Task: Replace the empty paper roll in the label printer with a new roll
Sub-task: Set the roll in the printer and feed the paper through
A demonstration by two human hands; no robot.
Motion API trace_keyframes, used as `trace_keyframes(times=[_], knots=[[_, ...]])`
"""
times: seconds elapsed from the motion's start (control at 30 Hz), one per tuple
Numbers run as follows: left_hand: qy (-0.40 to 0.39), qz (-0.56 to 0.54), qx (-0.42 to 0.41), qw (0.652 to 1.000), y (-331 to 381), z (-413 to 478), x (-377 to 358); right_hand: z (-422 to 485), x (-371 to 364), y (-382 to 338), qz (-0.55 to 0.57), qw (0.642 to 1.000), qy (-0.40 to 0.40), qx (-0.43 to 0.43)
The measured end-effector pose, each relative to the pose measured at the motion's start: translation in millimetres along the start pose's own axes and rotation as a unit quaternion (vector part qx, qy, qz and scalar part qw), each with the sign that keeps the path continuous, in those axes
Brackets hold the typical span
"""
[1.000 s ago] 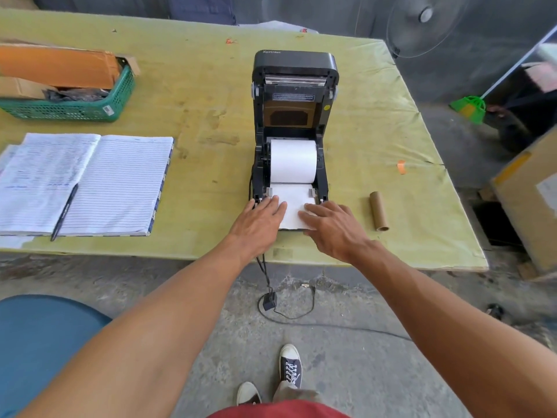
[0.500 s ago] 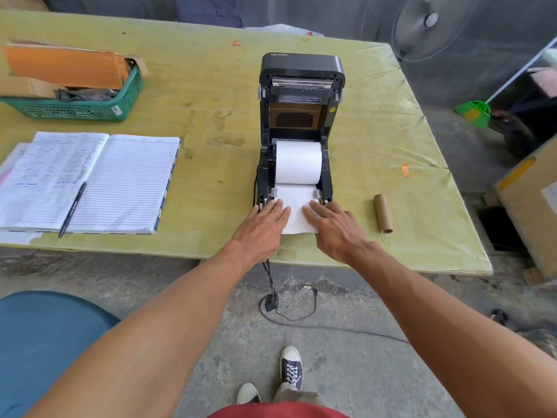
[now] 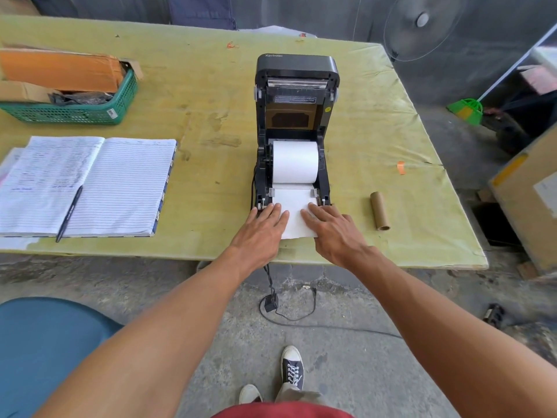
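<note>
A black label printer [image 3: 297, 73] stands on the green table [image 3: 211, 95] with its lid swung up. A full white paper roll [image 3: 295, 161] sits in its bay. A strip of paper [image 3: 294, 203] runs forward out of the front and onto the table. My left hand [image 3: 260, 233] lies flat with spread fingers on the strip's left edge, fingertips at the printer's front. My right hand [image 3: 333, 230] lies flat on the strip's right edge. The empty brown cardboard core [image 3: 379, 210] lies on the table to the right of the printer.
An open lined notebook [image 3: 90, 185] with a black pen [image 3: 68, 214] lies at the left. A green basket [image 3: 75, 111] with cardboard boxes stands behind it. The printer's cable and adapter [image 3: 270, 303] hang to the floor. A blue stool [image 3: 39, 351] is at lower left, a cardboard box [image 3: 530, 194] at right.
Both hands stay flat on the pulled-out paper strip at the printer's front, with barely any shift. The camera has moved slightly.
</note>
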State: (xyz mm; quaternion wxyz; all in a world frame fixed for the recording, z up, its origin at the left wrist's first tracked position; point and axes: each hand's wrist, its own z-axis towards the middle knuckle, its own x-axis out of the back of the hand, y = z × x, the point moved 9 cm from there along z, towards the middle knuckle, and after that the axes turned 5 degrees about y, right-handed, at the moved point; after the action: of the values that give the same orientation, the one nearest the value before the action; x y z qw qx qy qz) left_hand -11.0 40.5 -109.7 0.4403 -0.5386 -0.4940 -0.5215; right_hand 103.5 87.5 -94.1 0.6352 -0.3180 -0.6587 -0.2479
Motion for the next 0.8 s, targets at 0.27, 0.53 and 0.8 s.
trace_keyframes(times=[0.27, 0.53, 0.8], knots=[[-0.011, 0.041, -0.02, 0.999, 3.9, 2.7, -1.4, -0.6, -4.7, 2.3, -0.005, 0.999, -0.045, 0.002], [0.019, -0.037, -0.048, 0.998, -1.2, 4.9, 23.7, 11.2, 19.3, 20.6, 0.196, 0.974, -0.082, -0.073], [0.102, -0.119, 0.009, 0.988, -11.8, 25.8, 44.1, 37.9, 18.1, 22.5, 0.082, 0.994, 0.034, -0.059]])
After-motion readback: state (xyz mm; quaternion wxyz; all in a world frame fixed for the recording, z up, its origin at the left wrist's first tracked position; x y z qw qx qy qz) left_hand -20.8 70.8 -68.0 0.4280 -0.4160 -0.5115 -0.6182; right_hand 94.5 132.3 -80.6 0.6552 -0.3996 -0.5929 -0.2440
